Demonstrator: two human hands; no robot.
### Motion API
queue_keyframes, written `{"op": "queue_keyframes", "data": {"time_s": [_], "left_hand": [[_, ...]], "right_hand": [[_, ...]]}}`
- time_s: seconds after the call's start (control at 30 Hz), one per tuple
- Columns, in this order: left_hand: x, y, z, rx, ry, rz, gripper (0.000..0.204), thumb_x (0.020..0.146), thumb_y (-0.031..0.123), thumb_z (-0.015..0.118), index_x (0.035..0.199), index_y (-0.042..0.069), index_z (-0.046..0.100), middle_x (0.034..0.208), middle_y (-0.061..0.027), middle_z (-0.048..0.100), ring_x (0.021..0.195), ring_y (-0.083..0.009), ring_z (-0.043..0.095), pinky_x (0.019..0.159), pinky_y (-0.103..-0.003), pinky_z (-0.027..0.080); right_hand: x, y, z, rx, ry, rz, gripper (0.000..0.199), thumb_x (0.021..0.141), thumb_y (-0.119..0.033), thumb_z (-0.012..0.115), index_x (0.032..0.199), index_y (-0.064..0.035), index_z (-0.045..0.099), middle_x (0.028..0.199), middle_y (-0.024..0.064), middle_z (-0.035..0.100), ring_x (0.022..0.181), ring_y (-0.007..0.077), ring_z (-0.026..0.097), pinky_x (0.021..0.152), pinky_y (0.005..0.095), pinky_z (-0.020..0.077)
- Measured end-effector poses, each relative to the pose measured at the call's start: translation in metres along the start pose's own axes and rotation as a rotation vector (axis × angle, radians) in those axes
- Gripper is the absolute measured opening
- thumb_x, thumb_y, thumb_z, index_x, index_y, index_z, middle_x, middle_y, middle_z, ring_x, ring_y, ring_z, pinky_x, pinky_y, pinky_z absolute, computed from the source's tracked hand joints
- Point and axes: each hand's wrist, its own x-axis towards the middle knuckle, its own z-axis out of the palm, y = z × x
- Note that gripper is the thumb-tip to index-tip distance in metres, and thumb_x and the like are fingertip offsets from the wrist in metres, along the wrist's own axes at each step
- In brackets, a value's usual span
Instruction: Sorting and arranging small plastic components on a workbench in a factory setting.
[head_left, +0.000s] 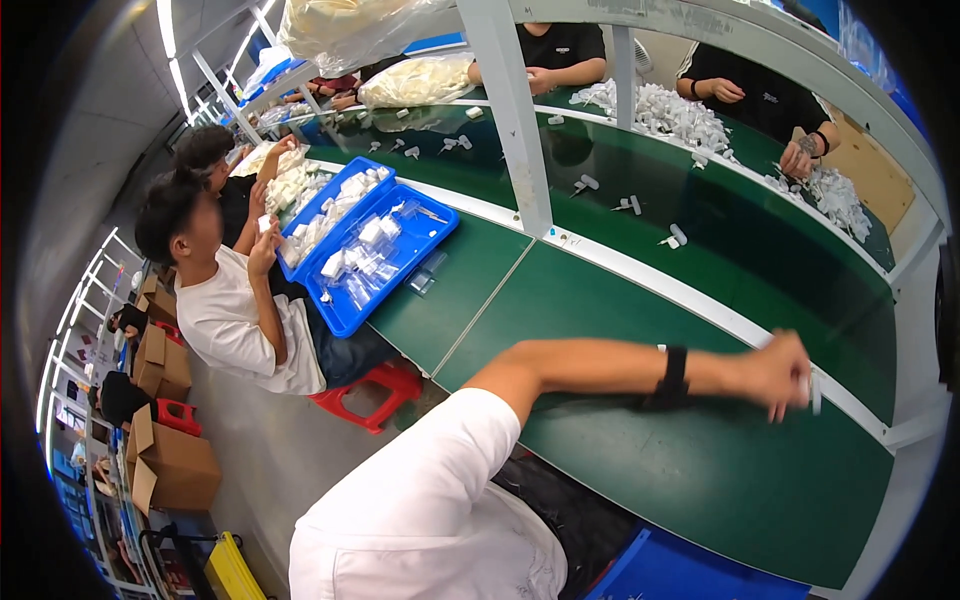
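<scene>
My left arm, in a white sleeve (pixel 430 460) with a black band (pixel 672 372) round the forearm, stretches to the right over the green worktable (pixel 650 440). At its end my left hand (pixel 772 375) is smeared by motion, with its fingers bent inward. A small white piece (pixel 815 393) shows at the fingertips, beside the pale rail of the conveyor; its kind is too blurred to tell. My right hand is out of view. Beyond the rail, small white plastic parts (pixel 675 237) lie spaced out on the dark green conveyor belt (pixel 740 270).
Blue trays (pixel 345 325) of white blocks and clear sleeves stand at left, by a seated co-worker (pixel 235 300) on a red stool (pixel 370 400). A white post (pixel 510 120) rises beside the belt. Across it, people's hands (pixel 800 155) work at heaps of white parts (pixel 660 115).
</scene>
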Motion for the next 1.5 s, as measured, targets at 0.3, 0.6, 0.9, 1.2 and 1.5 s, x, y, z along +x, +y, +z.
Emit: {"op": "queue_keyframes", "data": {"time_s": [0.3, 0.6, 0.9, 1.2, 1.5], "left_hand": [[0.077, -0.047, -0.174, 0.47, 0.487, -0.474, 0.034, 0.076, 0.012, 0.069, 0.109, 0.003, 0.066, 0.105, -0.0237, 0.07, 0.093, -0.0299, 0.072, 0.086, -0.029, 0.057], [0.006, -0.022, -0.033, 0.913, -0.181, 0.018, 0.04, 0.085, 0.029, 0.071, 0.112, 0.0, 0.067, 0.108, -0.0178, 0.065, 0.103, -0.0354, 0.064, 0.089, -0.046, 0.05], [-0.07, -0.005, 0.058, 1.05, -0.749, 0.355, 0.063, 0.082, 0.032, 0.07, 0.136, 0.003, 0.053, 0.148, -0.0166, 0.044, 0.14, -0.0347, 0.038, 0.114, -0.048, 0.034], [-0.075, -0.004, 0.066, 1.087, -0.753, 0.29, 0.067, 0.079, 0.029, 0.071, 0.14, 0.009, 0.052, 0.149, -0.009, 0.045, 0.138, -0.0319, 0.041, 0.113, -0.047, 0.035], [-0.075, -0.004, 0.063, 1.077, -0.744, 0.291, 0.067, 0.078, 0.03, 0.071, 0.139, 0.01, 0.052, 0.15, -0.0081, 0.045, 0.138, -0.0312, 0.041, 0.113, -0.048, 0.036]], "right_hand": [[-0.002, 0.019, -0.01, 0.062, -0.068, 0.066, 0.025, 0.095, -0.017, 0.068, 0.113, -0.0005, 0.063, 0.105, 0.0115, 0.071, 0.086, 0.0171, 0.064, 0.076, 0.0273, 0.0525], [-0.006, 0.112, 0.004, -0.06, 0.118, 0.176, 0.01, 0.093, -0.015, 0.068, 0.091, -0.0057, 0.065, 0.078, -0.002, 0.059, 0.064, 0.0052, 0.05, 0.052, 0.0207, 0.0425], [-0.005, 0.25, 0.031, -0.725, -0.554, 0.358, 0.028, 0.077, -0.035, 0.078, 0.094, -0.0141, 0.075, 0.089, 0.0084, 0.074, 0.086, 0.0279, 0.07, 0.073, 0.0382, 0.0542], [-0.053, 0.289, 0.067, -0.856, -0.844, 0.436, 0.022, 0.074, -0.012, 0.068, 0.093, -0.0196, 0.076, 0.092, 0.004, 0.074, 0.093, 0.0264, 0.07, 0.078, 0.0388, 0.0546], [-0.067, 0.308, 0.072, -0.799, -0.929, 0.43, 0.025, 0.074, -0.012, 0.068, 0.097, -0.0185, 0.075, 0.099, 0.0114, 0.073, 0.098, 0.033, 0.068, 0.084, 0.0427, 0.0539]]}}
